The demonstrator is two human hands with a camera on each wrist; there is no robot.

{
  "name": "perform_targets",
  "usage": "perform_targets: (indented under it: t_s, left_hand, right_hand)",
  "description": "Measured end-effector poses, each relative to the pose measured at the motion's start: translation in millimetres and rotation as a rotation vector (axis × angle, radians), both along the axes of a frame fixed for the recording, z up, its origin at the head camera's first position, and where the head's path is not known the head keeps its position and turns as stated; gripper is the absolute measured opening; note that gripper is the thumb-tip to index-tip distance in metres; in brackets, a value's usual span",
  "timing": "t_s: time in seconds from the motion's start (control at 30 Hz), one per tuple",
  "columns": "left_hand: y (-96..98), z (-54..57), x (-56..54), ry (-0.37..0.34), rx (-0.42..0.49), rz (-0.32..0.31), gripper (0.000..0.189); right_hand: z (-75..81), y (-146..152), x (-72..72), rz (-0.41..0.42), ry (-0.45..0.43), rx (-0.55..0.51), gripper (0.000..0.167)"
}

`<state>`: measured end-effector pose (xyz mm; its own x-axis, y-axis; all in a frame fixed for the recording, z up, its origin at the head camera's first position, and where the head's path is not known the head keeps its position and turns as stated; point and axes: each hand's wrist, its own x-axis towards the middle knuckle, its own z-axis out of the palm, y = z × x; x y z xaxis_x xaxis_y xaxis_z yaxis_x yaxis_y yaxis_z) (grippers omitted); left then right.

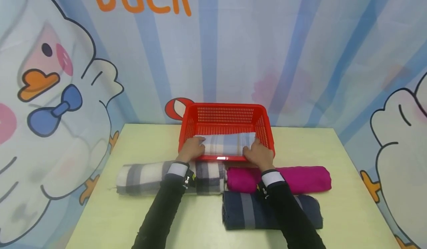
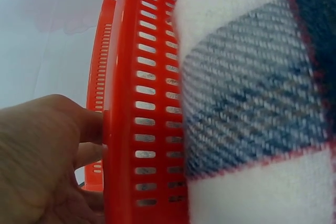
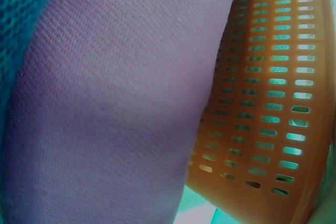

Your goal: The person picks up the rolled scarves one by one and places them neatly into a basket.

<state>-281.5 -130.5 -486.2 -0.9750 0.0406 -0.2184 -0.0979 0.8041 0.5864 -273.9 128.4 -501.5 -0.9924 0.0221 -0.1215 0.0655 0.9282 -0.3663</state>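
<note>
Inside the red plastic basket (image 1: pixel 230 157) lies a folded or rolled cloth (image 1: pixel 227 144) in white and pale blue with tan stripes. My left hand (image 1: pixel 191 148) reaches over the basket's front rim and grips the cloth's left end. At its right end my right hand (image 1: pixel 259 154) holds it, with the thumb on the near face. In the left wrist view, the left hand (image 2: pixel 39 156) is seen beyond the slotted basket wall (image 2: pixel 118 103), where its fingertips are hidden. The right wrist view shows the basket (image 3: pixel 262 93) in an orange tint, with the right hand almost out of sight.
In front of the basket lie a grey, white and navy checked cloth roll (image 1: pixel 143 178) and a magenta roll (image 1: pixel 307 179). Nearer stands a dark blue roll (image 1: pixel 268 212) with grey stripes, under the right forearm. A printed duck curtain (image 1: pixel 233 48) hangs behind the pale yellow table (image 1: pixel 353 204).
</note>
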Motion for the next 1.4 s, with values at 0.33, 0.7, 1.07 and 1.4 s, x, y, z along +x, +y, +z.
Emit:
perform_targets:
  t_s: [0.33,0.7,1.07,1.4]
  left_hand:
    - [2.9,-0.9,4.5,0.076,-0.061,-0.043,0.046]
    - [17.3,-5.3,33.7,0.283,-0.086,-0.049,0.051]
    - [20.0,-15.5,97.9,0.744,0.259,0.047,0.048]
    - [39.4,-59.4,161.6,0.463,0.342,0.023,0.036]
  right_hand:
    - [-0.6,-2.1,2.8,-0.005,0.04,-0.027,0.073]
    - [-1.3,10.7,23.2,0.008,0.328,-0.295,0.058]
    - [-5.8,58.5,88.9,-0.1,0.643,-0.555,0.036]
    - [-42.2,136.6,175.3,-0.436,0.35,-0.4,0.057]
